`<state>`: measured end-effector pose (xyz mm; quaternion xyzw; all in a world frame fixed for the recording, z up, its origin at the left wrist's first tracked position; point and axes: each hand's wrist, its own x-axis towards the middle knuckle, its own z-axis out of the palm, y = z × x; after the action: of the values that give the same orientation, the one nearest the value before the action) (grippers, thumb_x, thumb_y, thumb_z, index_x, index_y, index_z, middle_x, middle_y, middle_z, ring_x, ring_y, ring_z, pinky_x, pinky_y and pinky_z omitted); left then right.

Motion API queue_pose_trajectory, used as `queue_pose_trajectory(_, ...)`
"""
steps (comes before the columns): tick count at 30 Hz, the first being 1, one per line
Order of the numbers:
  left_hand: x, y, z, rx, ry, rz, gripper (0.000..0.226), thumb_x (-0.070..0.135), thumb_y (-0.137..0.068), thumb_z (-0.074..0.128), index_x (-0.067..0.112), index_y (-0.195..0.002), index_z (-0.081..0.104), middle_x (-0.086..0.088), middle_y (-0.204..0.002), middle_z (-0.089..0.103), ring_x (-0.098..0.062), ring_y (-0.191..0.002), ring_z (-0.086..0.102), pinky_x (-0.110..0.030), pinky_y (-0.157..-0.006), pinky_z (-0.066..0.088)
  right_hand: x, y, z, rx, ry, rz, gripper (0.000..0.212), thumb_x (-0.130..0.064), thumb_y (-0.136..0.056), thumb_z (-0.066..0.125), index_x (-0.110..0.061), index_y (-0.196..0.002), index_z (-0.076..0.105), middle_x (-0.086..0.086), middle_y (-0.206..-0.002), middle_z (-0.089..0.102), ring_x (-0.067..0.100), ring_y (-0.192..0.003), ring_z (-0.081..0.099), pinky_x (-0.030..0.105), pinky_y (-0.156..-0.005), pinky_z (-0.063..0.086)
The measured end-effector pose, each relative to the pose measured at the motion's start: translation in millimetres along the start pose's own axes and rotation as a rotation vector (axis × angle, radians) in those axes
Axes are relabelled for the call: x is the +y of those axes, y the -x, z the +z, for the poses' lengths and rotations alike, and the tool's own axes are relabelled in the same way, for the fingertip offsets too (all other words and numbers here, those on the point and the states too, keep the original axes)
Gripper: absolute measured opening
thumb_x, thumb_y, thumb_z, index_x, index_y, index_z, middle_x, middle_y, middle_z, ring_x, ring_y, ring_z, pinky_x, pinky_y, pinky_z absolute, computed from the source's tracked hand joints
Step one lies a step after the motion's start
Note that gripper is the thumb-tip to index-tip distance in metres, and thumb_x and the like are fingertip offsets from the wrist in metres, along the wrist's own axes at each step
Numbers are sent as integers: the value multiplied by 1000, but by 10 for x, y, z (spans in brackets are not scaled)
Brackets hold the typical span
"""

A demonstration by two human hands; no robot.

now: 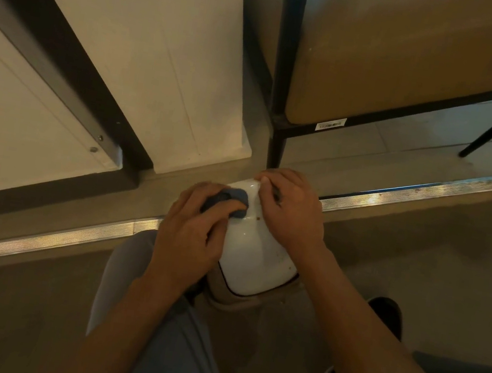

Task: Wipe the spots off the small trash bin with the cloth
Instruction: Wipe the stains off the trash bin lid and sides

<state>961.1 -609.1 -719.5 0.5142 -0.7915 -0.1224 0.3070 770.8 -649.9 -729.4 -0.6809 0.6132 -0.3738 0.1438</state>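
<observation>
From the head view, the small white bin [256, 246] sits on the floor between the knees, tilted away. The left hand [190, 235] grips the blue cloth [234, 202] against its far left side; the right hand [291, 208] curls over the far rim. Hard rubbing could tip the bin or miss the brown spots [257, 218] right of the cloth. A metal floor strip [430, 191] and a black table leg [276, 149] crowd the far side; the near floor is open.

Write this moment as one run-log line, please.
left hand: presses cloth on bin | right hand: steadies bin | spots: remain
</observation>
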Motion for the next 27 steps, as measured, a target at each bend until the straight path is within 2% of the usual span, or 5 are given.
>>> queue_pose_trajectory(4, 167, -171, 94, 31, 36, -192, 32, 22, -97, 50, 22, -125, 65, -8, -129, 58, -28, -118, 55, -48, -100, 48, 9, -2, 2, -17, 12, 13, 29, -30, -99, 47, -17, -110, 71, -1, -109, 70, 13, -105, 58, 23, -88, 43)
queue_pose_trajectory(11, -27, -12, -19, -60, -6, 24, 36, 29, -99, 49, 20, -129, 64, -7, -136, 57, -27, -128, 49, -43, -110, 38, -7, 6, -20, -15, -42, 19, 31, -31, -97, 47, -18, -109, 72, -1, -109, 70, 15, -105, 58, 22, -88, 43)
queue_pose_trajectory(17, -8, -353, -3, -159, 47, -245, 35, 37, -105, 43, 35, -136, 57, 6, -137, 55, -16, -124, 48, -26, -97, 33, 39, -59, -146, -153, -237, 104, 21, -21, -98, 58, -18, -112, 73, -5, -112, 67, 7, -108, 54, 18, -95, 38)
queue_pose_trajectory(20, 39, -485, 39, -216, -11, -352, 37, 38, -106, 37, 34, -138, 54, 4, -136, 55, -18, -122, 50, -29, -96, 36, 30, -74, -170, -186, -268, 96, 21, -18, -99, 57, -16, -114, 72, -9, -109, 63, 2, -104, 53, 9, -93, 35)
queue_pose_trajectory(27, 135, -273, 35, -238, -139, -98, 50, 42, -103, 25, 30, -148, 43, -2, -152, 44, -26, -141, 35, -45, -116, 27, 35, -72, -119, -157, -200, 57, 23, -16, -103, 49, -11, -113, 70, 4, -110, 68, -2, -95, 49, 1, -87, 31)
